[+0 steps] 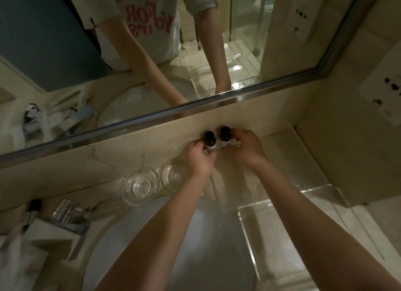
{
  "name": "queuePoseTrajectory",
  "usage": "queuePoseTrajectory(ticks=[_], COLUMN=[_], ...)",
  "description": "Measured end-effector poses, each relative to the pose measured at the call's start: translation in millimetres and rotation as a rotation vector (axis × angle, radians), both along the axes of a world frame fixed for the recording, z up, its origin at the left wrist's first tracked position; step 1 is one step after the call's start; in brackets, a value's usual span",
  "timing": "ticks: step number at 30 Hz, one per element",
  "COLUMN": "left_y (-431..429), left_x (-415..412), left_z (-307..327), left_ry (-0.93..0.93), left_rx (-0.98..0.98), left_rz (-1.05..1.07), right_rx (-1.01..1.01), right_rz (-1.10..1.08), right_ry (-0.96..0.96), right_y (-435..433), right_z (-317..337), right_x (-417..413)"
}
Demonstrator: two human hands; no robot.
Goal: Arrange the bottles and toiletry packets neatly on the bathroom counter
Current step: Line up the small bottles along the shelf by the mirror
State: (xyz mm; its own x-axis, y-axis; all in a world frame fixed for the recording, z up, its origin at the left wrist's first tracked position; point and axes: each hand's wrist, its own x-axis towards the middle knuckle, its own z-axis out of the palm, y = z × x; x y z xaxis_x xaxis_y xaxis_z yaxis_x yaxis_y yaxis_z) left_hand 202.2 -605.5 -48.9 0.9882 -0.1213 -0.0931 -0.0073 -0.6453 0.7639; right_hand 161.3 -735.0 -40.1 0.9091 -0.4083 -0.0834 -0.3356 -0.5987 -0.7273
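Over the cream marble counter (112,160), at the back wall below the mirror, I am lining up bottles. My left hand (200,158) wraps one dark, black-capped, white-labelled small bottle (210,142); my right hand (246,147) pinches its twin (224,136) just beside. Next: square them, labels forward, then let go gently.

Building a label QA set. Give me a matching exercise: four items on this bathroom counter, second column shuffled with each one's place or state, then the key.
Items
1. left hand
2. right hand
3. two clear glasses
4. clear tray

Places or states
A. empty, right of the basin
B. side by side, left of the hands
C. holds the left bottle
D. holds the right bottle

Pairs: 1-C, 2-D, 3-B, 4-A
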Motion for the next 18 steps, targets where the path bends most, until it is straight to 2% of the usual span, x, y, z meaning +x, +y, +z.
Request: queuePoseTrajectory(ticks=[13, 18], left_y=[2, 3], left_x=[-1, 0], left_z=[4, 3], left_ry=[-0.019, -0.025], left_rx=[0.064, 0.056], left_rz=[-0.017, -0.019], right_rx=[0.065, -0.074], right_rz=[-0.016, 0.005], right_ry=[-0.110, -0.209], right_y=[-1, 2], right_z=[4, 19], right_x=[-3, -2])
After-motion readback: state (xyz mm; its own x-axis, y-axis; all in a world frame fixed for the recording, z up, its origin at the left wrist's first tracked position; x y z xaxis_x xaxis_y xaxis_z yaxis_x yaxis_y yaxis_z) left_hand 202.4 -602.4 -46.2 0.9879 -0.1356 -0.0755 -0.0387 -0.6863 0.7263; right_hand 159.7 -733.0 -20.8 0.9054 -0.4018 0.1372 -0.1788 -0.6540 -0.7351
